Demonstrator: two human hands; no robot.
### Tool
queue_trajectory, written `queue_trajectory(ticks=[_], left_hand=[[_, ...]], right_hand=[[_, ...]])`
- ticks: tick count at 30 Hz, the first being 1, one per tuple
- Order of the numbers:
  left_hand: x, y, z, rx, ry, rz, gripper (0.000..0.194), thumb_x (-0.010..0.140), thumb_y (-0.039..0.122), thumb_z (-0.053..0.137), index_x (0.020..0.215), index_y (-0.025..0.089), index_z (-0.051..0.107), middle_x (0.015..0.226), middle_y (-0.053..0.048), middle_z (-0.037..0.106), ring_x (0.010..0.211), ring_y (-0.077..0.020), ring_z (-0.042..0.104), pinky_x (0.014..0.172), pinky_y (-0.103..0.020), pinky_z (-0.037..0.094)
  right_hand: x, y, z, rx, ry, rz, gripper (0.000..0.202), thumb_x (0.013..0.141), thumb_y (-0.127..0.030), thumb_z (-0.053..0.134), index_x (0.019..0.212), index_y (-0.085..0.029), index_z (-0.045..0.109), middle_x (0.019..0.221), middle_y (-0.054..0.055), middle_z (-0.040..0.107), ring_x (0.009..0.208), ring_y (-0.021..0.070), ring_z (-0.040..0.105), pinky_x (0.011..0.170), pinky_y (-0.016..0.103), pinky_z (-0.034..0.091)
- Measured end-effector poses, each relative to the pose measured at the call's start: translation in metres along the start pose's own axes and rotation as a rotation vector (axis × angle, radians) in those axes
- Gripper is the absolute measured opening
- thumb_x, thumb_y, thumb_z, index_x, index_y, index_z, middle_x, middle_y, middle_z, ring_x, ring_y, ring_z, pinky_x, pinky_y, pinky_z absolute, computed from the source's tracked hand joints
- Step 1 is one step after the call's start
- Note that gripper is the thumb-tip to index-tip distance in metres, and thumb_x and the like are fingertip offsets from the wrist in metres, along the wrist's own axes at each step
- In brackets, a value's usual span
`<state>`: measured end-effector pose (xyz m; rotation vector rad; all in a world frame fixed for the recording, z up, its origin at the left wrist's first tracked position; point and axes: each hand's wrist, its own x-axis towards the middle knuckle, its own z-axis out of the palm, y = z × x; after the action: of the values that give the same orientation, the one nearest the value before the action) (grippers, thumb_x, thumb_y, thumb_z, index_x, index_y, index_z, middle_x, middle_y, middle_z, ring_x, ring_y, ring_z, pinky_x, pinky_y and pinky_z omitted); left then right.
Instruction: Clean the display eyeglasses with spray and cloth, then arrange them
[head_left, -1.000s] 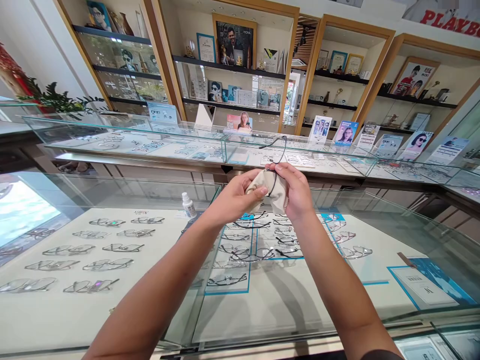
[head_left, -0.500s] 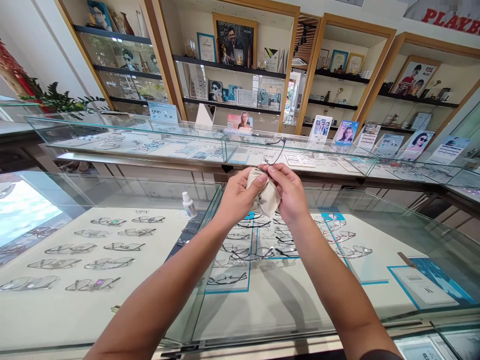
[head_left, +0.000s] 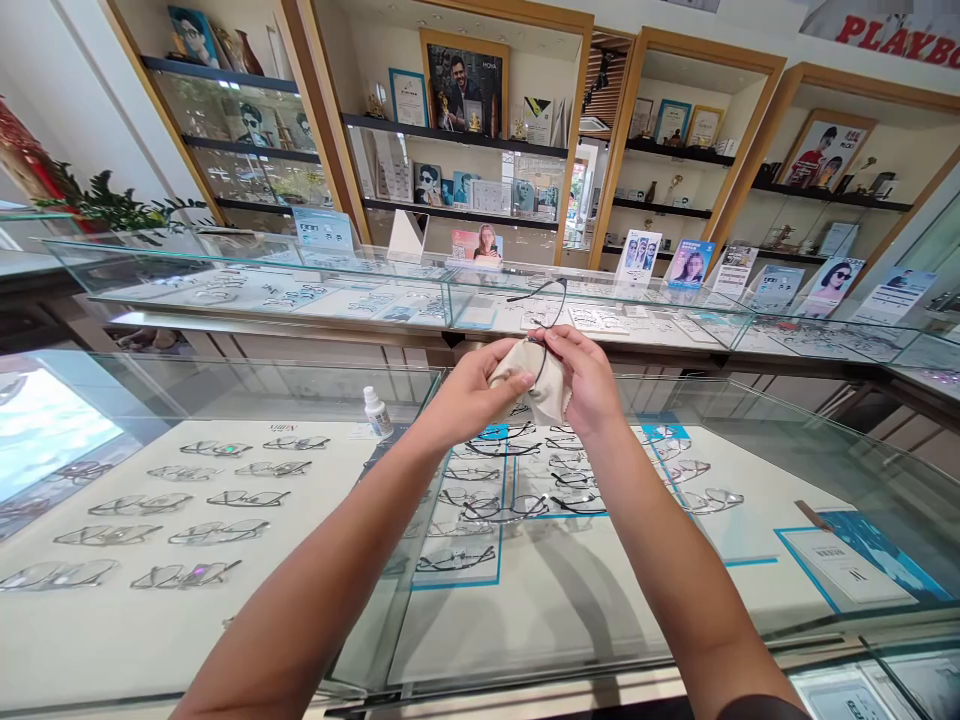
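Two bare arms [head_left: 300,580] reached toward twelve o'clock over a glass case [head_left: 465,640], with the person at the middle of the clock. At two o'clock a flat card [head_left: 832,570] with a blue edge lay in the case. At ten o'clock lay rows of glasses [head_left: 217,531], and more pairs [head_left: 506,511] lay under the hands at twelve.

Above those, the left hand [head_left: 472,393] was curled nearly closed, its thumb pressing a pale cloth [head_left: 553,395]. The right hand [head_left: 591,375] was bent in too, and seemed to pinch thin dark glasses [head_left: 562,287] near the top. The cloth was bunched between both hands, and one side piece poked up past the fingertips.

The dark glasses looked light, springy and easy to bend, so the rim or nose part seemed the best hold, not the skinny side piece. The cloth looked soft and floppy. It hid the lenses.

At eleven o'clock stood a small white bottle [head_left: 377,415]. Farther off, at twelve, came another case [head_left: 285,320], then dark shelves [head_left: 450,134].
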<state>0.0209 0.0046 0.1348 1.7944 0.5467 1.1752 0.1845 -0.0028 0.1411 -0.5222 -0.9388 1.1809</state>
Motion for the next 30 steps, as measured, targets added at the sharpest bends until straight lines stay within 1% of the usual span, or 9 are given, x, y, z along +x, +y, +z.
queue_trajectory(ticks=[4, 9, 13, 16, 19, 22, 24, 26, 30], left_hand=[[0.0, -0.003, 0.009, 0.037, 0.148, 0.03, 0.045, 0.085, 0.053, 0.085, 0.106, 0.016, 0.072, 0.085, -0.001, 0.066, 0.073, -0.014, 0.052, 0.067, -0.025, 0.043], [-0.003, -0.003, 0.015, 0.072, 0.309, 0.045, 0.041, 0.092, 0.058, 0.077, 0.096, 0.018, 0.07, 0.076, 0.001, 0.059, 0.067, -0.0124, 0.047, 0.062, -0.025, 0.039], [-0.004, -0.001, 0.017, 0.063, 0.352, 0.069, 0.041, 0.095, 0.059, 0.073, 0.092, 0.018, 0.068, 0.075, 0.002, 0.056, 0.066, -0.0115, 0.042, 0.06, -0.025, 0.036], [-0.004, 0.004, 0.014, 0.07, 0.302, 0.086, 0.046, 0.098, 0.061, 0.069, 0.085, 0.018, 0.064, 0.074, 0.002, 0.054, 0.067, -0.0115, 0.041, 0.061, -0.025, 0.036], [-0.005, 0.012, 0.007, 0.067, 0.136, 0.051, 0.047, 0.099, 0.063, 0.066, 0.084, 0.018, 0.061, 0.071, 0.003, 0.049, 0.064, -0.0112, 0.038, 0.059, -0.026, 0.035], [-0.007, 0.021, -0.002, 0.056, -0.047, -0.003, 0.041, 0.097, 0.059, 0.069, 0.094, 0.018, 0.065, 0.075, 0.002, 0.054, 0.064, -0.0117, 0.042, 0.059, -0.026, 0.036], [-0.008, 0.025, -0.005, 0.054, -0.108, -0.015, 0.039, 0.095, 0.055, 0.074, 0.105, 0.018, 0.068, 0.082, 0.0, 0.061, 0.068, -0.013, 0.048, 0.062, -0.026, 0.04], [-0.009, 0.025, -0.006, 0.057, -0.111, -0.003, 0.041, 0.092, 0.053, 0.078, 0.112, 0.018, 0.07, 0.088, -0.002, 0.065, 0.073, -0.0142, 0.052, 0.065, -0.026, 0.043], [-0.008, 0.02, 0.001, 0.076, -0.01, 0.028, 0.045, 0.091, 0.052, 0.08, 0.115, 0.016, 0.07, 0.087, -0.002, 0.066, 0.071, -0.013, 0.051, 0.065, -0.024, 0.043]], right_hand=[[-0.003, 0.001, 0.003, -0.016, -0.031, 0.011, 0.019, 0.073, -0.036, 0.09, 0.079, -0.025, 0.077, 0.097, 0.002, 0.084, 0.092, 0.0194, 0.075, 0.085, 0.031, 0.06], [-0.012, 0.006, 0.012, -0.019, -0.079, -0.02, 0.021, 0.075, -0.039, 0.09, 0.078, -0.025, 0.074, 0.102, 0.002, 0.084, 0.1, 0.0202, 0.075, 0.094, 0.033, 0.06], [-0.017, 0.007, 0.017, -0.04, -0.111, -0.091, 0.021, 0.077, -0.041, 0.09, 0.079, -0.026, 0.076, 0.096, 0.001, 0.084, 0.1, 0.0208, 0.076, 0.098, 0.035, 0.059], [-0.016, 0.004, 0.015, -0.049, -0.1, -0.104, 0.021, 0.077, -0.04, 0.091, 0.079, -0.026, 0.076, 0.093, 0.0, 0.083, 0.094, 0.02, 0.075, 0.096, 0.035, 0.059], [-0.013, 0.0, 0.012, -0.042, -0.086, -0.111, 0.019, 0.076, -0.038, 0.091, 0.077, -0.026, 0.077, 0.089, 0.0, 0.082, 0.091, 0.0189, 0.074, 0.09, 0.033, 0.059], [-0.01, -0.004, 0.009, -0.035, -0.071, -0.1, 0.017, 0.075, -0.036, 0.09, 0.077, -0.026, 0.077, 0.088, -0.001, 0.081, 0.087, 0.0181, 0.072, 0.083, 0.031, 0.059], [-0.009, -0.005, 0.008, -0.039, -0.056, -0.09, 0.017, 0.075, -0.036, 0.09, 0.077, -0.025, 0.077, 0.09, -0.001, 0.081, 0.085, 0.0176, 0.071, 0.081, 0.031, 0.058], [-0.009, -0.006, 0.007, -0.044, -0.044, -0.079, 0.017, 0.075, -0.036, 0.089, 0.077, -0.025, 0.076, 0.092, 0.0, 0.081, 0.085, 0.0177, 0.07, 0.081, 0.031, 0.058], [-0.01, -0.006, 0.007, -0.05, -0.039, -0.055, 0.018, 0.075, -0.037, 0.088, 0.078, -0.025, 0.074, 0.094, 0.0, 0.082, 0.089, 0.0184, 0.072, 0.086, 0.033, 0.059]])
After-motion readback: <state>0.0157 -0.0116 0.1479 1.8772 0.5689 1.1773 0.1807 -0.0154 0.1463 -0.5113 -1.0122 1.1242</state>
